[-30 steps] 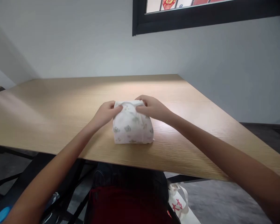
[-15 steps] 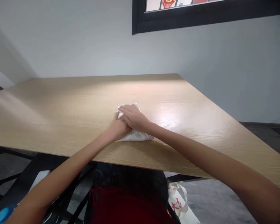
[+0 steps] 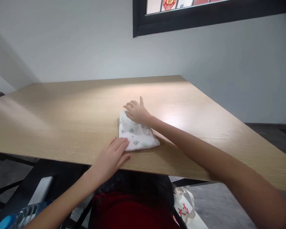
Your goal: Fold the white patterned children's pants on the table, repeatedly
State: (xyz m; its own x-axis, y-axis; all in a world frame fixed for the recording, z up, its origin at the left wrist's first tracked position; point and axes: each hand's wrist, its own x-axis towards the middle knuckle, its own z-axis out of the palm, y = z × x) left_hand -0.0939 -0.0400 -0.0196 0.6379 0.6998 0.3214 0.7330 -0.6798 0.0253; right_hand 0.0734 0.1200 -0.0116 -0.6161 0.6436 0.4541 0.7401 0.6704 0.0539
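A folded white cloth (image 3: 138, 137) with small green and dark printed figures lies flat on the wooden table (image 3: 69, 111), near its front edge. My left hand (image 3: 113, 155) rests at the cloth's near left corner, fingers stretched out and the fingertips on the fabric. Over the cloth's far edge is my right hand (image 3: 137, 112), its fingers spread and one finger raised. Whether the right palm presses on the cloth or hovers just above it, I cannot tell. Neither hand grips anything.
Behind the table stands a pale wall (image 3: 90, 41) with a dark-framed window (image 3: 181, 24). Below the front edge, at left, a water bottle with a blue cap (image 3: 8, 221) lies on a black seat (image 3: 59, 171). A white bag with red characters (image 3: 184, 206) is at lower right.
My hands, earlier overlapping on the cloth, have come apart. The left moved toward me to the near corner; the right stayed near the far edge with its fingers lifting. More of the cloth shows.
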